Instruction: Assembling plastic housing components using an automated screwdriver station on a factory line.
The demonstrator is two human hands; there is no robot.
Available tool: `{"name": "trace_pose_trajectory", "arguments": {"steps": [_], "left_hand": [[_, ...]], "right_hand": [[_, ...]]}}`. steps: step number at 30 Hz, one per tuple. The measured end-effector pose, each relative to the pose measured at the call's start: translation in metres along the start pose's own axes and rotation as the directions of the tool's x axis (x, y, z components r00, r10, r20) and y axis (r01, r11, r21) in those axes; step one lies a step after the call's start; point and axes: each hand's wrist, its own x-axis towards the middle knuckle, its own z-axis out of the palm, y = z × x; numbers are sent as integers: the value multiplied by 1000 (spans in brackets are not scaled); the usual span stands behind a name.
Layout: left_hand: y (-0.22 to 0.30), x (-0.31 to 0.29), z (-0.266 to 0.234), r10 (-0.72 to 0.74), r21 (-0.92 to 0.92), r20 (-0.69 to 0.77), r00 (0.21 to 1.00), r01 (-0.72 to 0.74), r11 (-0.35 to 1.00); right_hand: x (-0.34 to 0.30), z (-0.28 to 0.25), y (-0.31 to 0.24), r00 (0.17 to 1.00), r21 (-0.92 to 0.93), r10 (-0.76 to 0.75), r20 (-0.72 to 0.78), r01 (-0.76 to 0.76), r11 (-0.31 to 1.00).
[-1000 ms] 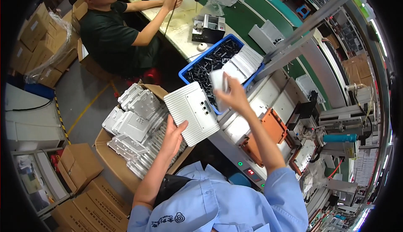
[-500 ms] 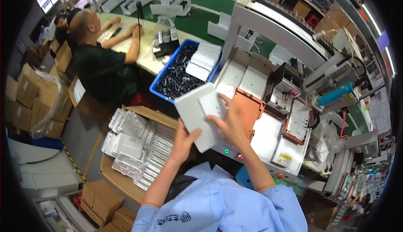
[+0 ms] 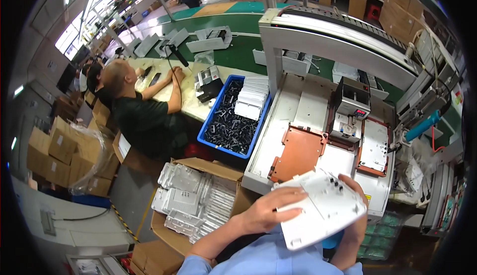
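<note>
A white ribbed housing panel (image 3: 323, 210) is held in front of my chest by both hands, its inner side facing up. Small black pieces sit along its far edge. My left hand (image 3: 271, 209) grips the left edge, with fingers over the top face. At the right edge, my right hand (image 3: 357, 213) is wrapped around the panel, its palm partly hidden beneath. Just beyond the panel lies an orange-brown fixture plate (image 3: 298, 153) on the white machine bed (image 3: 263, 150). A second fixture on the right carries another white panel (image 3: 373, 145).
Left of the machine stands a blue bin (image 3: 202, 135) of small black parts, with white panels (image 3: 252, 96) stacked inside. A cardboard box (image 3: 171, 237) holds several white panels. A control box (image 3: 352, 103) stands between the fixtures. At the left bench sits a co-worker (image 3: 144, 116).
The panel has turned over from its ribbed side to its inner side and moved right and nearer to me. Both hands moved with it. My view has shifted too.
</note>
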Motion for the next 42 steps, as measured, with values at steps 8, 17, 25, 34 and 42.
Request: {"name": "trace_pose_trajectory", "arguments": {"steps": [8,17,25,34,42], "left_hand": [[-1,-12,19,-139,149,343,929,92,985],[-24,-22,-2,-387,521,505,772,85,849],[-21,-21,22,-541,529,351,764,315,788],[-93,0,76,-466,590,129,876,310,746],[-125,-3,76,-621,628,122,774,424,652]], "right_hand": [[-7,-30,34,880,466,447,162,-468,751],[-2,-27,88,879,366,438,189,-477,799],[0,-1,93,882,220,450,140,-471,854],[68,6,116,976,134,206,-67,-196,971],[110,12,147,979,156,201,-20,-195,968]]}}
